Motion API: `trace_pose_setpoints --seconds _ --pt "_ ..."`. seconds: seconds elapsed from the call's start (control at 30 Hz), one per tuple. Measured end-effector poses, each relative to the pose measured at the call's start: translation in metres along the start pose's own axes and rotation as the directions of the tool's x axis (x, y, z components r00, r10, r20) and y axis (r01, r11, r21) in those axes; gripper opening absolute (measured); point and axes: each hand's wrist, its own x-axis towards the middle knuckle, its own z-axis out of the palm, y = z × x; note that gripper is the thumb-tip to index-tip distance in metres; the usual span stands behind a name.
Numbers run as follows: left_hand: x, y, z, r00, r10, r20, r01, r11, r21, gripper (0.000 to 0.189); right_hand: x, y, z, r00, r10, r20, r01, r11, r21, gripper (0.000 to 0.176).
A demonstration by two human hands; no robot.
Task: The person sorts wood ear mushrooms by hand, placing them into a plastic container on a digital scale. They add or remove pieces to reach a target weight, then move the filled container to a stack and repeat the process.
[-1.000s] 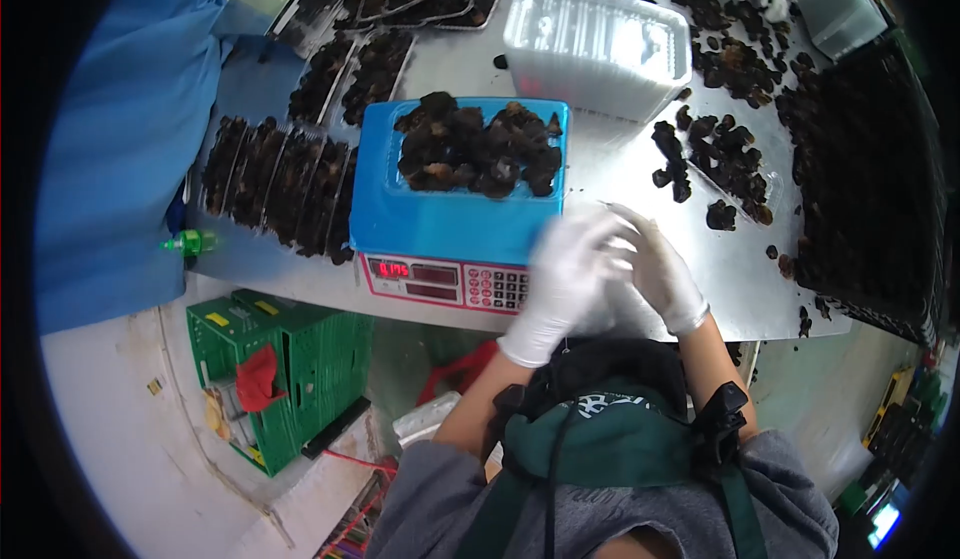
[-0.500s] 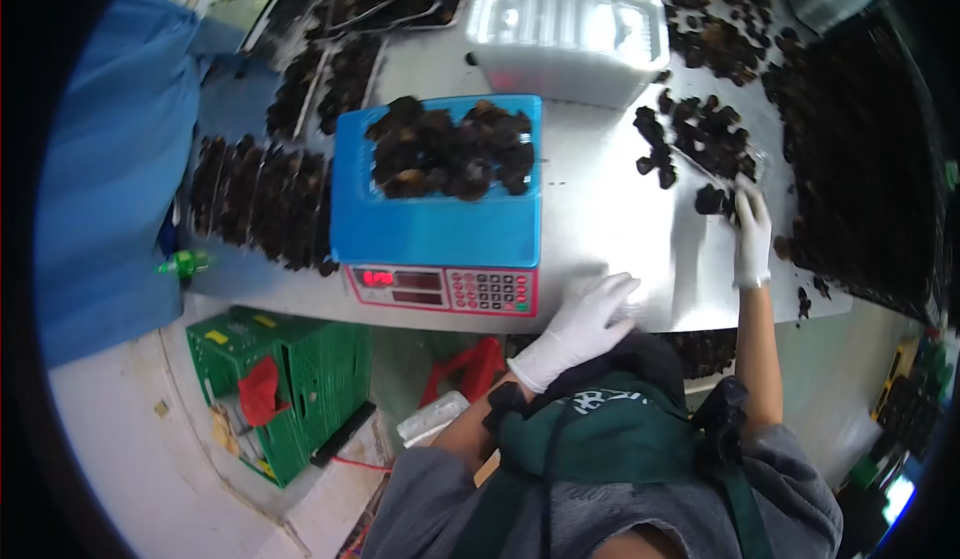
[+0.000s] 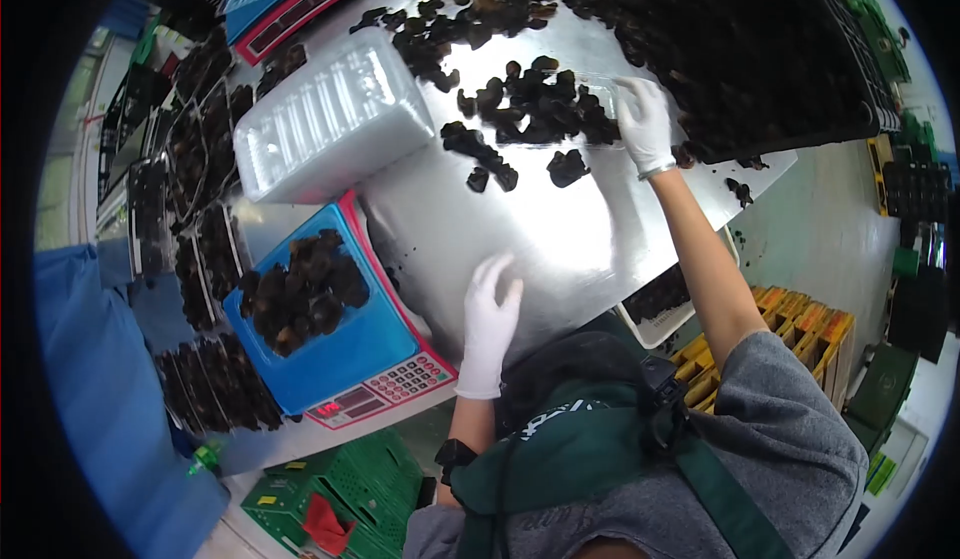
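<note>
My right hand, in a white glove, is at the right end of a clear plastic tray, its fingers curled at the rim. Dark mushroom-like pieces lie heaped in this tray, and a few loose ones sit just in front of it. Also gloved, my left hand hovers over the steel table with fingers apart and nothing in them. To its left stands a blue and red digital scale, bearing a filled tray of the same dark pieces.
A stack of clear trays stands behind the scale. Filled trays line the left side. A large dark heap fills a black crate at the back right. A second scale is farther back. Green crates stand below the table.
The view has swung to the right. My right hand has shifted from the tray's near corner to its right end. My left hand has moved forward over the table, its fingers spreading.
</note>
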Motion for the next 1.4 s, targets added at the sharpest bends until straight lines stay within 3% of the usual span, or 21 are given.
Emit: trace_pose_setpoints --seconds 0.07,0.13,0.17,0.2,0.27,0.33,0.37,0.47,0.5,0.57,0.6,0.7,0.8,0.87,0.93,1.0,1.1,1.17,1.23,1.33,1.4 --pt "0.032 0.000 0.004 0.991 0.042 -0.130 -0.028 0.994 0.108 0.043 -0.016 0.036 0.003 0.955 0.236 -0.180 -0.262 0.955 -0.140 0.033" --pt "0.073 -0.007 0.003 0.976 0.086 -0.202 -0.048 0.981 0.185 0.055 -0.013 0.025 -0.010 0.736 0.622 0.268 -0.636 0.770 -0.041 0.040" --pt "0.095 -0.004 0.004 0.956 0.148 -0.255 -0.099 0.976 0.194 0.059 -0.018 0.030 -0.006 0.776 0.525 0.349 -0.537 0.841 -0.069 0.042" --pt "0.117 0.001 0.005 0.951 0.143 -0.275 -0.092 0.977 0.191 0.062 -0.022 0.045 0.007 0.896 0.363 0.257 -0.342 0.932 -0.125 0.034" --pt "0.156 -0.006 0.009 0.931 0.240 -0.276 -0.202 0.966 0.159 0.063 -0.002 0.054 0.007 0.798 0.517 0.308 -0.578 0.803 0.148 0.025" --pt "0.183 -0.027 0.016 0.913 0.316 -0.260 -0.250 0.933 0.257 0.065 0.024 0.056 0.002 0.802 0.548 0.238 -0.594 0.772 0.225 0.022" --pt "0.193 -0.037 0.022 0.867 0.408 -0.285 -0.281 0.873 0.398 0.062 0.031 0.062 0.006 0.860 0.472 0.195 -0.498 0.859 0.116 0.021" --pt "0.180 -0.008 0.019 0.948 0.179 -0.263 -0.082 0.936 0.342 0.056 0.034 0.055 0.005 0.942 0.333 0.038 -0.334 0.942 0.036 0.019" --pt "0.173 -0.013 0.023 0.920 0.239 -0.310 -0.122 0.927 0.355 0.050 0.032 0.042 0.001 0.955 0.296 -0.025 -0.294 0.954 0.050 0.018" --pt "0.148 -0.016 0.026 0.941 0.248 -0.229 -0.143 0.908 0.393 0.048 0.002 0.004 -0.012 0.978 0.204 0.032 -0.206 0.944 0.257 0.016" --pt "0.135 -0.016 0.027 0.951 0.255 -0.172 -0.166 0.896 0.411 0.048 -0.021 -0.017 -0.012 0.997 0.071 -0.023 -0.065 0.977 0.203 0.017" --pt "0.098 0.001 0.030 0.972 0.203 -0.119 -0.177 0.964 0.198 0.059 -0.071 -0.025 -0.011 0.977 -0.185 0.103 0.145 0.938 0.313 0.015" --pt "0.089 0.004 -0.001 0.985 0.123 -0.117 -0.096 0.973 0.210 0.070 -0.070 -0.038 -0.017 0.945 -0.066 0.319 0.004 0.982 0.189 0.062" --pt "0.086 0.013 -0.009 0.999 0.050 -0.019 -0.044 0.970 0.240 0.086 -0.072 -0.041 -0.004 0.851 -0.137 0.507 0.122 0.991 0.064 0.084" --pt "0.092 0.016 -0.001 0.992 0.103 0.074 -0.125 0.896 0.426 0.092 -0.077 -0.063 -0.002 0.695 -0.184 0.695 0.131 0.983 0.130 0.097" --pt "0.101 0.021 0.002 0.984 0.099 0.149 -0.158 0.875 0.458 0.093 -0.092 -0.088 -0.006 0.647 -0.247 0.721 0.257 0.961 0.100 0.097" --pt "0.110 0.020 0.007 0.972 0.067 0.223 -0.164 0.878 0.450 0.079 -0.120 -0.100 -0.007 0.671 -0.062 0.739 0.148 0.988 -0.051 0.087" --pt "0.104 0.023 0.015 0.981 0.035 0.190 -0.113 0.900 0.421 0.067 -0.128 -0.102 0.000 0.726 0.060 0.685 -0.081 0.997 -0.002 0.075" --pt "0.088 0.027 0.029 0.989 0.063 0.134 -0.104 0.939 0.328 0.048 -0.139 -0.100 0.007 0.733 0.128 0.668 -0.245 0.966 0.084 0.065" --pt "0.068 0.023 0.043 0.999 -0.050 0.005 0.049 0.997 0.053 0.047 -0.144 -0.090 0.016 0.759 0.124 0.639 -0.373 0.888 0.270 0.056" --pt "0.077 0.027 0.041 0.999 -0.046 0.026 0.045 0.998 0.033 0.046 -0.145 -0.086 0.017 0.816 0.122 0.565 -0.419 0.799 0.432 0.052"
